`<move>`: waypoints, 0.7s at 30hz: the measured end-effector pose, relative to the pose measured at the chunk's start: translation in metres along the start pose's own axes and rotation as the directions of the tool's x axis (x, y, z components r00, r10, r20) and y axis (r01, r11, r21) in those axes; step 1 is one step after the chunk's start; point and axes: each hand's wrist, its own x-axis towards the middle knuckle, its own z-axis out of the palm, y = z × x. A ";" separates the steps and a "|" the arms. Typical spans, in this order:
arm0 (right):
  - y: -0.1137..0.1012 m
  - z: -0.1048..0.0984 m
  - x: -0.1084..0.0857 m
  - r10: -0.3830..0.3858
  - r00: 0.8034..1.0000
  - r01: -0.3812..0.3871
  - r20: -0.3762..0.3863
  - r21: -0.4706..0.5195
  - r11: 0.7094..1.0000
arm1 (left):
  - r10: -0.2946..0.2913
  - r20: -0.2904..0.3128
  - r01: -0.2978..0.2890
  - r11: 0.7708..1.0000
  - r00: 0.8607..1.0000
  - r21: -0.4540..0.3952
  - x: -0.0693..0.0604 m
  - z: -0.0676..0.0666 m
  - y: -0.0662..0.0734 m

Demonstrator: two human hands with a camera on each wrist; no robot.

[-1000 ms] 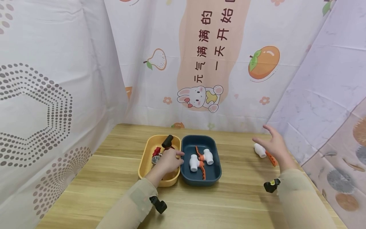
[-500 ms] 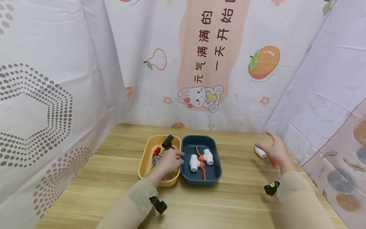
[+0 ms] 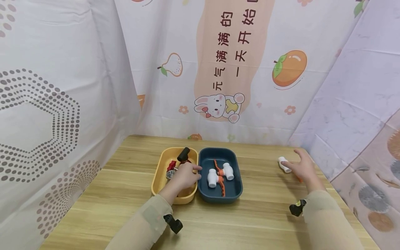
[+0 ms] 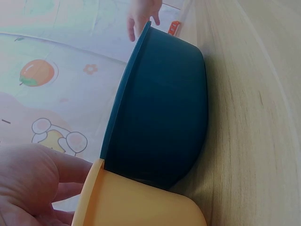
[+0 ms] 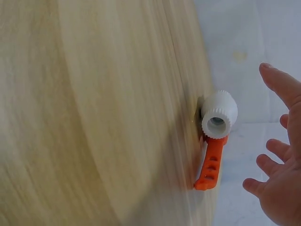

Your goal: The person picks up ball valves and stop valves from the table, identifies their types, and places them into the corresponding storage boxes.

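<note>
Over the shared rims of a yellow bin (image 3: 157,177) and a dark blue bin (image 3: 239,185), my left hand (image 3: 185,176) hovers with its fingers pointing right. In the left wrist view its fingers pass behind the yellow rim; whether they touch it I cannot tell. At the right of the table lies a white plastic ball valve (image 5: 219,115) with an orange lever (image 5: 210,165). My right hand (image 3: 303,167) is above it, thumb and fingers spread and apart from the valve in the right wrist view. In the head view this hand hides most of the lever.
Two white ball valves (image 3: 212,178) with orange levers lie in the blue bin. The yellow bin holds metal valve parts, a red handle (image 3: 171,165) and a black-handled piece (image 3: 183,154). A printed curtain (image 3: 162,111) hangs behind the wooden table (image 3: 250,222).
My right hand has come down toward the white valve at the right, covering more of its orange lever. The left hand has stayed at the bins.
</note>
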 end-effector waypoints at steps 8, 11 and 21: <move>0.013 -0.005 -0.006 0.118 0.989 -0.115 0.084 -0.031 0.993 | -0.022 0.005 0.022 1.000 1.000 0.004 0.000 0.000 0.002; 0.019 -0.006 -0.009 0.129 0.986 -0.126 0.106 -0.039 0.991 | -0.028 0.008 0.028 1.000 1.000 0.003 -0.001 0.000 0.003; 0.032 -0.010 -0.017 0.150 0.983 -0.137 0.110 -0.116 0.984 | -0.010 0.007 0.010 1.000 1.000 0.000 -0.001 -0.001 0.003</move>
